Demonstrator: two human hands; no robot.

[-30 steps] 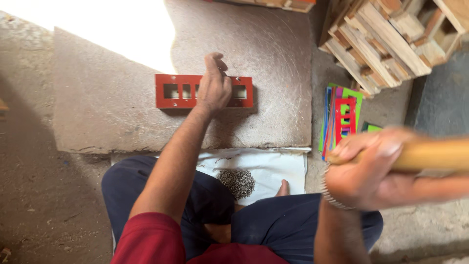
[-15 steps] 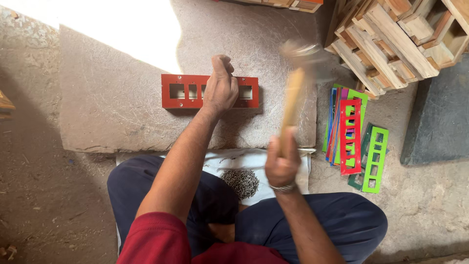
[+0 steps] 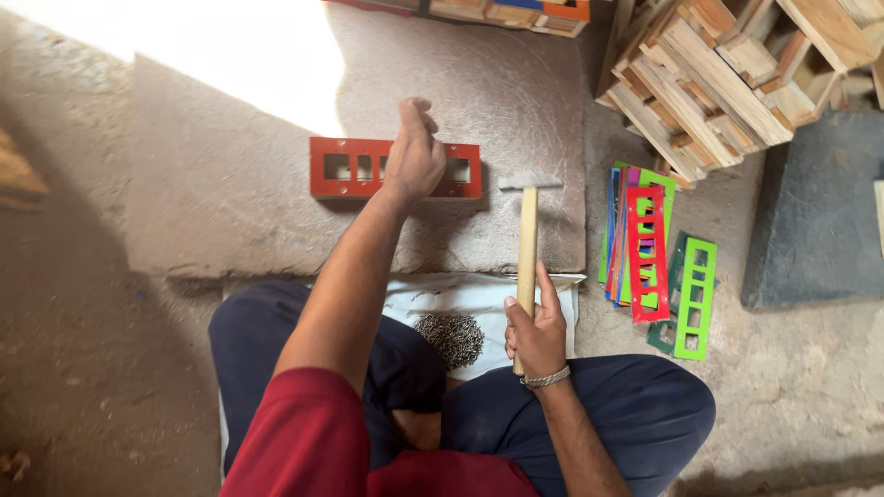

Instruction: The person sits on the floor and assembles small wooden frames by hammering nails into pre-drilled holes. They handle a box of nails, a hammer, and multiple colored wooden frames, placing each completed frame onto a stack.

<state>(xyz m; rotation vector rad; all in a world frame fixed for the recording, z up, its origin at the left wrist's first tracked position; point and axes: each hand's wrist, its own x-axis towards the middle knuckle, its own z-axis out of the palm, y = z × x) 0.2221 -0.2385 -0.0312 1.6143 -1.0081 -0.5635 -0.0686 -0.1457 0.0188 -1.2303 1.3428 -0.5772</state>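
Fingers (image 3: 543, 296) of right hand (image 3: 532, 333) clamped on wooden hammer handle; hammer (image 3: 528, 241) head resting on stone slab (image 3: 230, 198), just right of red frame. Nail pile (image 3: 450, 337) on white sheet (image 3: 479, 299) in lap, between knees. Left hand (image 3: 414, 156) over red slotted frame (image 3: 345, 168), fingertips pinched together; contents not visible, hand hides frame middle. Coloured frames (image 3: 649, 253) stacked right; wooden crates (image 3: 727, 74) beyond.
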